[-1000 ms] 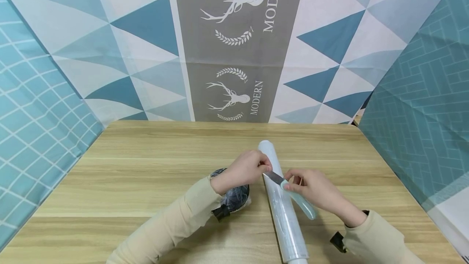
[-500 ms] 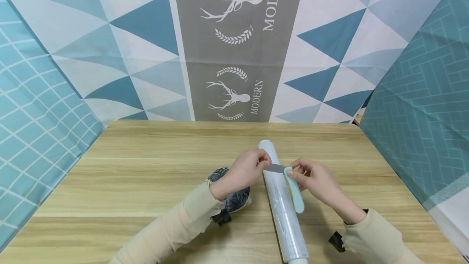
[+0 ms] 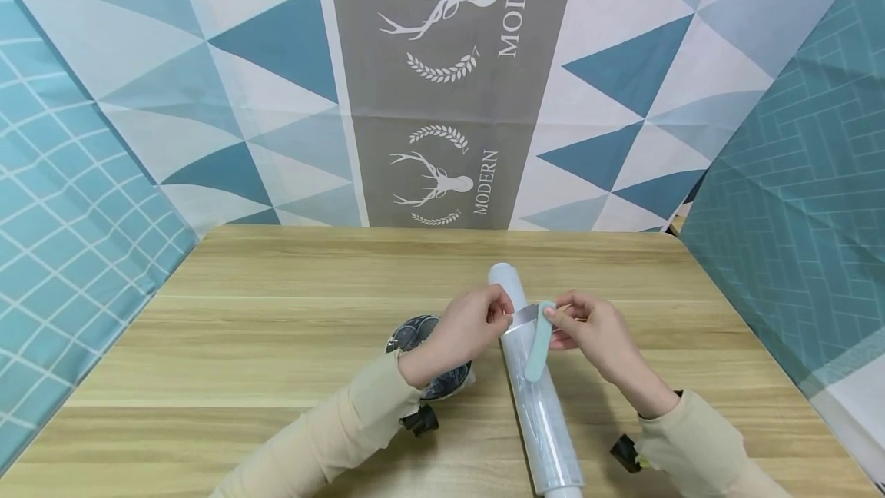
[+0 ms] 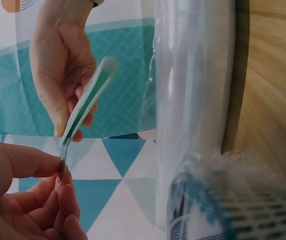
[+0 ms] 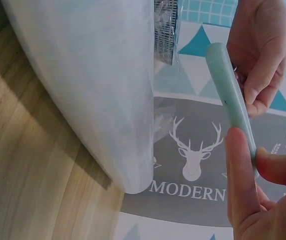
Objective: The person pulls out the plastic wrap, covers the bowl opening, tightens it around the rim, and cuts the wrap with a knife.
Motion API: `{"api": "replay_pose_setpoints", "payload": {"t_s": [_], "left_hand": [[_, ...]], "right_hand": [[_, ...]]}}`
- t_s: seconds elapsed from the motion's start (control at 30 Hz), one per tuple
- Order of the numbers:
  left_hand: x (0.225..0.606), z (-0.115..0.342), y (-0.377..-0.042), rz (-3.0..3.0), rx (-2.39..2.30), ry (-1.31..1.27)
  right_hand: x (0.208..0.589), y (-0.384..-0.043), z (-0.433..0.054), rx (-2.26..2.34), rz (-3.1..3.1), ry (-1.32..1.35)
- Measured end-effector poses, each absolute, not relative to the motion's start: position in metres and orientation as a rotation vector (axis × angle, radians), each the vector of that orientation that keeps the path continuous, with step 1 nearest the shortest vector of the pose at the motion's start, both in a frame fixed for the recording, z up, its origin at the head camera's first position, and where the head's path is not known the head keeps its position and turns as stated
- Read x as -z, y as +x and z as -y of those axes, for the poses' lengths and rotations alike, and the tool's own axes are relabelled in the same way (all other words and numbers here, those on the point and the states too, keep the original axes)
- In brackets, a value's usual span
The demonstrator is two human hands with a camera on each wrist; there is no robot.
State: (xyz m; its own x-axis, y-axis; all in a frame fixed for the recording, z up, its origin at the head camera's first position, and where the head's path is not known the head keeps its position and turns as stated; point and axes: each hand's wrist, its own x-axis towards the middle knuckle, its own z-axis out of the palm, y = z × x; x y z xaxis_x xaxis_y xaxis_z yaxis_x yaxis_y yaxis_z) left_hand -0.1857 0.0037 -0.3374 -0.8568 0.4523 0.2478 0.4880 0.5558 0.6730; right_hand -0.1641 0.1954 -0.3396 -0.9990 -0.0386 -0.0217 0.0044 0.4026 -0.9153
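Note:
Over the upper half of a roll of clear plastic wrap [image 3: 546,421], both hands hold a small folding knife [image 3: 539,344] with a mint-green handle and a short metal blade. My left hand [image 3: 473,325] pinches the blade near its tip between thumb and fingers. At the pivot end, my right hand [image 3: 598,340] pinches the handle, thumb on one side and fingers on the other. Handle and blade stand at a sharp angle to each other. The left wrist view shows the handle's open slot edge-on [image 4: 90,102]. In the right wrist view the handle's smooth back [image 5: 228,92] faces the camera.
A dark patterned item in clear plastic [image 3: 413,333] sits left of the roll, partly hidden by the left forearm. The wooden table [image 3: 276,344] runs back to a patterned cloth wall [image 3: 442,98]. Tiled cloth hangs at both sides.
The knife's handle has swung from lower right to lower left, so it has folded in toward the blade. My right hand has moved slightly up; the left has stayed nearly in place.

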Motion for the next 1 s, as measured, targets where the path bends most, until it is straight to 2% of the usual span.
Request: {"api": "replay_pose_setpoints", "payload": {"t_s": [0.53,1.0], "left_hand": [[0.348,-0.008,-0.178,2.717,1.273,-0.800],[0.348,-0.004,-0.175,2.765,1.277,-0.864]], "right_hand": [[0.345,-0.165,-0.182,1.864,-2.534,0.022],[0.347,-0.165,-0.184,1.816,-2.628,-0.039]]}}
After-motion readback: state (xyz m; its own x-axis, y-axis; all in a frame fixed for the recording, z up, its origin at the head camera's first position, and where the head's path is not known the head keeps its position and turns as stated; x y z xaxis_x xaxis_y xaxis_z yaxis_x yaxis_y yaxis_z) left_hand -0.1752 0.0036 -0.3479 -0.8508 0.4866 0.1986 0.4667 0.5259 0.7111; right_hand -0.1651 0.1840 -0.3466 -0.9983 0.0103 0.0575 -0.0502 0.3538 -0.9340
